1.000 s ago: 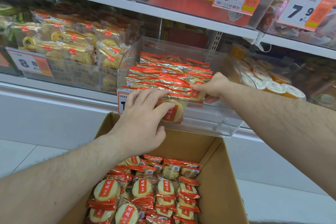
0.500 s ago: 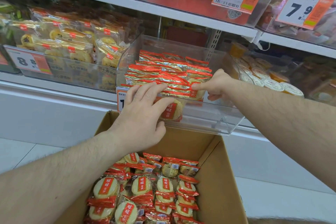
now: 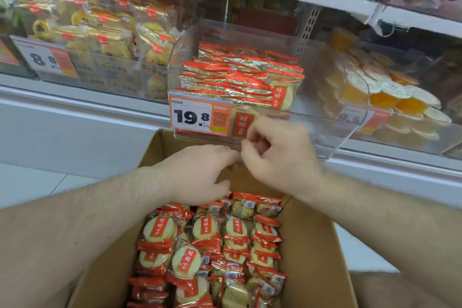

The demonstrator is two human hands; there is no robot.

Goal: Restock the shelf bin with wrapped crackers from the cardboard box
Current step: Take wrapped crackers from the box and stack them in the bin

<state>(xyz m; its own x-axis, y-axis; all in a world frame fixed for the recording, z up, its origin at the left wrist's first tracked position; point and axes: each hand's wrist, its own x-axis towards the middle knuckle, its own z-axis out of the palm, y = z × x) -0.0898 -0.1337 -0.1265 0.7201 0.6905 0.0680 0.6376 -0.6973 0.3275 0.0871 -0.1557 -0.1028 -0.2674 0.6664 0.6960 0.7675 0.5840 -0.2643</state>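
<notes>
Both hands empty over cardboard box [image 3: 312, 245]: left hand [image 3: 197, 175] loose, right hand [image 3: 277, 157] curled; wrapped crackers [image 3: 205, 227] light, brittle, slick — grab by pack edges

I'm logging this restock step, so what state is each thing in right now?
Shelf bin: open-topped, partly filled with stacked crackers.
Cardboard box: open, many wrapped crackers inside.
Left hand: over the box, empty, fingers loosely curled.
Right hand: in front of the bin, blurred, fingers curled; grip unclear.
Price tag: clipped to bin front, reads 19.8.
</notes>
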